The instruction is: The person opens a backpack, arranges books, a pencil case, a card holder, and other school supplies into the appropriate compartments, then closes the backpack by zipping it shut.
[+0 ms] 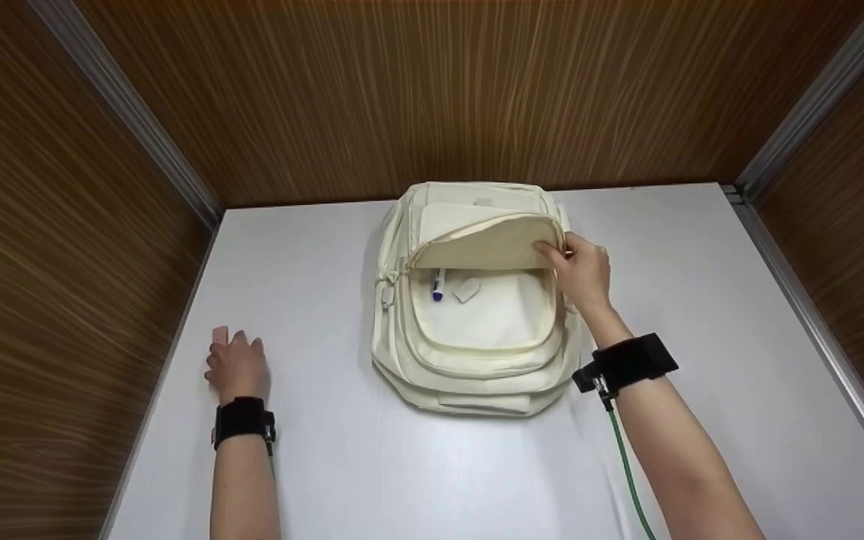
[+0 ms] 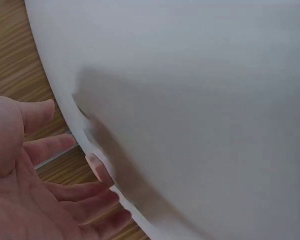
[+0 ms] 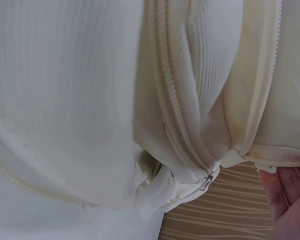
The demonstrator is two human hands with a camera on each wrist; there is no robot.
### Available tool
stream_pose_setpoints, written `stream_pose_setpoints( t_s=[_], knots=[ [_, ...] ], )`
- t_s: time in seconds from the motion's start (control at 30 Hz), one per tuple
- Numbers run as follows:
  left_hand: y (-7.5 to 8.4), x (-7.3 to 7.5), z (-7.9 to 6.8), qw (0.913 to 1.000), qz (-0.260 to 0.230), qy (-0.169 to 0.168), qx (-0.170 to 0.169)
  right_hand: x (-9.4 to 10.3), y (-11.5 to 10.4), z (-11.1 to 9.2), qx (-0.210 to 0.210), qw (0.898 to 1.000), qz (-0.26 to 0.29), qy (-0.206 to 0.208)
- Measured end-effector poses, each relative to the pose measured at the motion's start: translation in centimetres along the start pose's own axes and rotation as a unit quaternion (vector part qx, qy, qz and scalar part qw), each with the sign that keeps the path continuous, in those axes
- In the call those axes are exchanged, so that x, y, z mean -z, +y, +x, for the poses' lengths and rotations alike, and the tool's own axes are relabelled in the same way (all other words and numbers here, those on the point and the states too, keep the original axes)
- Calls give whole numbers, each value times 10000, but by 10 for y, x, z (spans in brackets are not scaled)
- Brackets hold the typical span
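A cream backpack (image 1: 477,386) lies on the white table with its front pocket unzipped. My right hand (image 1: 584,271) pinches the right edge of the raised pocket flap (image 1: 492,244); in the right wrist view, its fingers (image 3: 277,192) grip the fabric edge below the zipper teeth. Inside the pocket lie a white marker with a blue cap (image 1: 438,286) and a small whitish, angular piece (image 1: 466,290). Far to the left, my left hand (image 1: 237,367) is beside a small pink block (image 1: 220,334). In the left wrist view its fingers are loosely extended, one seeming to touch the block (image 2: 100,170).
The white table (image 1: 312,465) is bordered by wood-grain panels at the back (image 1: 432,97), left and right, with metal strips at the corners. Each wrist wears a black band (image 1: 634,361), and a green cable (image 1: 627,469) trails from the right one.
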State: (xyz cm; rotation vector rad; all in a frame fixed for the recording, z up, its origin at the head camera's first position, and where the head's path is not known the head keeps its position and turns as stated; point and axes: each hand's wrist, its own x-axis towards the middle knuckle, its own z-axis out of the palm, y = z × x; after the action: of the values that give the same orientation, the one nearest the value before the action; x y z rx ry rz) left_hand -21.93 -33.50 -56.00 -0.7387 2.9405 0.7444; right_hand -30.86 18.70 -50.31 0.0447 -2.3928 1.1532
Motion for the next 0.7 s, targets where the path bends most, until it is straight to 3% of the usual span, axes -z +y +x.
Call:
stream_pose_setpoints(
  t_s=[0.2, 0.53, 0.7],
  knots=[
    [-5, -1, 3, 9990, -394, 191, -79, 0, 2, 0, 22, 10000, -25, 42],
    [-9, -1, 6, 9996, 192, 158, -97, 0, 1, 1, 72, 10000, 35, 51],
    [-8, -3, 4, 9992, 144, 307, -204, -1, 2, 1, 85, 9999, 17, 63]
  ],
)
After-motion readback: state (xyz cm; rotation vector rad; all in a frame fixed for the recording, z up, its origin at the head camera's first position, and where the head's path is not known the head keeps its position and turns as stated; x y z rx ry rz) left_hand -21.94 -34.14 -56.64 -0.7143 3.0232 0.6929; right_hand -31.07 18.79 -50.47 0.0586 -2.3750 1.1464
